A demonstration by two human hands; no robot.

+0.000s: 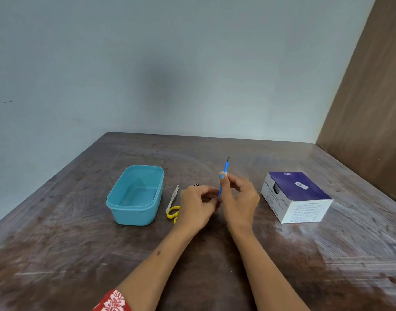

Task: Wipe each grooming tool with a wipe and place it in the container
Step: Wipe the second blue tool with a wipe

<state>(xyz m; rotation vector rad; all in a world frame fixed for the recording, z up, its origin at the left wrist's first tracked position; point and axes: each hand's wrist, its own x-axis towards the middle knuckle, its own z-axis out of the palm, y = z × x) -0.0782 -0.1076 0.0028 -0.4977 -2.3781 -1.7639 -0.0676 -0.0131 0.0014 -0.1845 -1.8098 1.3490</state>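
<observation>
Over the middle of a scuffed brown table, 2 bare hands sit close together, nearly touching, both working on 1 skinny blue-handled tool that stands almost upright with its little metal hook tip pointing to about 12 o'clock. Right hand is pinched around the upper part of the handle, thumb with a light blue nail pressing a small white wipe against it. Left hand is curled in at the bottom end of the handle, fingers closed around it as far as I can see, though the exact grip is hidden behind the knuckles. At roughly 9 o'clock from the hands, lying flat on the table, there's a silver pair of tweezers and just below it yellow scissor handles, half tucked behind the left hand. Further out at 9 o'clock sits a teal plastic container, open, nothing in it. At 3 o'clock, well apart from the hands, is a purple and white box with small print I can't read. Bit of a red and white patterned sleeve shows at 6 o'clock.
</observation>
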